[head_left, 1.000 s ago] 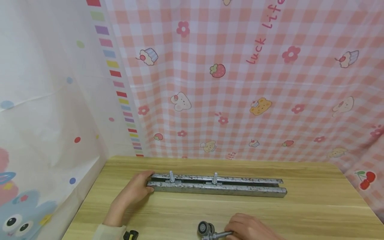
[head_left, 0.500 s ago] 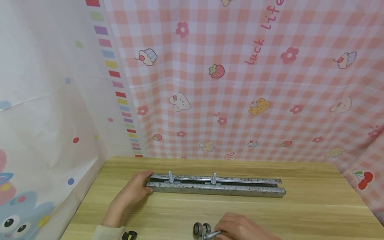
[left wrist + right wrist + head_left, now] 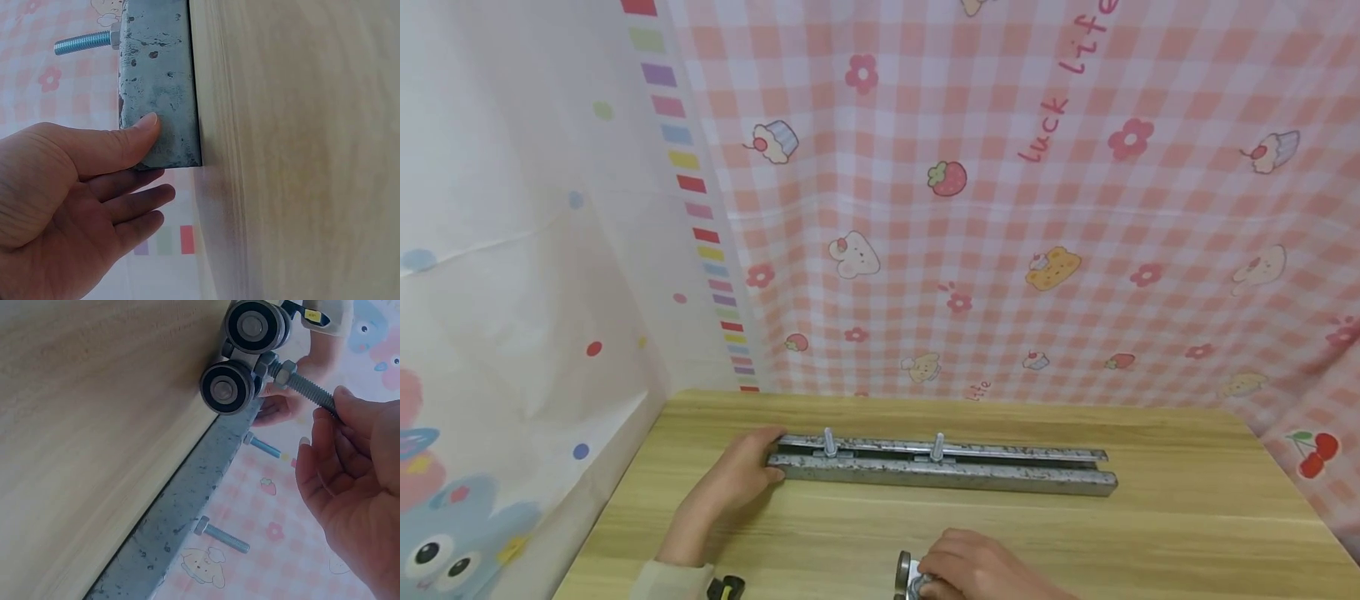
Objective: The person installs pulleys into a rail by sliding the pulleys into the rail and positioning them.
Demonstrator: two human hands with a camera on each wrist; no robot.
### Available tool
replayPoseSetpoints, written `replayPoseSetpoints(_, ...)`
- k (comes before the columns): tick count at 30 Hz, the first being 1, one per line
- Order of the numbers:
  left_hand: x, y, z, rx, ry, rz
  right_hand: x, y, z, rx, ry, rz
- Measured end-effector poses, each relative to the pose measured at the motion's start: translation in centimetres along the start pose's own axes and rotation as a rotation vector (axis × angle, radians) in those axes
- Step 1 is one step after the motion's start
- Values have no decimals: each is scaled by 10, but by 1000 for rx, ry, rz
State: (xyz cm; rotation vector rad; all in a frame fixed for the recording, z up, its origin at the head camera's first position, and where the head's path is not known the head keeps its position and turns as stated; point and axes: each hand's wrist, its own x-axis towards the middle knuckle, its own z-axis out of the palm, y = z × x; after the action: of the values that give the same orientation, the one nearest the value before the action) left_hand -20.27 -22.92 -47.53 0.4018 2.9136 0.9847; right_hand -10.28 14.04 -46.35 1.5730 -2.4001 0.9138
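A speckled grey metal channel rail point(image 3: 955, 477) lies lengthwise on the table, its slot facing up. Two threaded bolts point(image 3: 829, 443) with nuts stand up out of the slot. My left hand point(image 3: 741, 473) holds the rail's left end; in the left wrist view the thumb point(image 3: 145, 128) presses the rail's side face. Nearer the front edge of the view, my right hand point(image 3: 977, 568) holds a roller trolley point(image 3: 245, 359) with black-and-silver wheels. Thumb and fingertips pinch the end of its threaded bolt point(image 3: 306, 389), as the right wrist view shows. In the head view the hand covers that bolt.
The wood-grain table point(image 3: 1210, 508) meets a pink checked cloth point(image 3: 1000, 275) at the back and a white cloth point(image 3: 535, 275) on the left. A black and yellow band point(image 3: 726, 588) shows beside the left sleeve point(image 3: 672, 581).
My right hand has moved left and turned the roller trolley, so its bolt, earlier seen pointing right, is now behind the fingers. The left hand and the rail have stayed in place.
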Motion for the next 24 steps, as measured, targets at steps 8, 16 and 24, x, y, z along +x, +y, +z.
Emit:
replayPoseSetpoints(8, 1, 1, 0, -6, -4, -10, -4, 8, -5, -90, 51, -79)
replayPoseSetpoints(16, 1, 1, 0, -1, -4, -13, -14, 17, -12, -123, 131, -117)
replayPoseSetpoints(24, 0, 2, 0, 7, 1, -5, -22, 17, -20, -139, 110, 0)
